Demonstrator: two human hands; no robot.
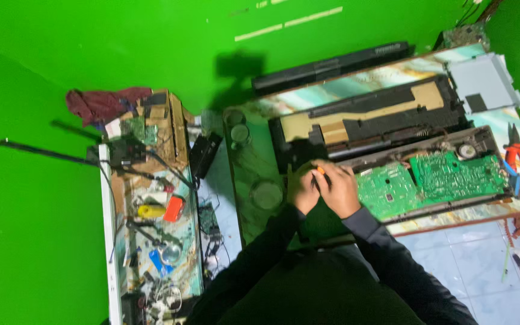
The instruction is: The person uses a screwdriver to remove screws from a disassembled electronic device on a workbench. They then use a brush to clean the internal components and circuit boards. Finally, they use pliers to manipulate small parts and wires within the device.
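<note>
My left hand (301,188) and my right hand (339,190) are pressed together at the table's near edge. Both are closed around a small tool with an orange handle (320,171); only its orange end shows between the fingers. The hands sit at the left end of an opened long black electronic case (482,139). Inside it lie two green circuit boards (446,174) and a round speaker (467,150). A second long black housing with tan panels (368,123) lies just beyond it. What the tool's tip touches is hidden by my hands.
Red-handled pliers (517,155) lie at the table's right end and a grey metal plate (482,81) at the far right corner. Clear round lids (266,194) sit left of my hands. A cluttered side bench (151,210) holds tools, wires and a dark red cloth (100,103). Green walls surround everything.
</note>
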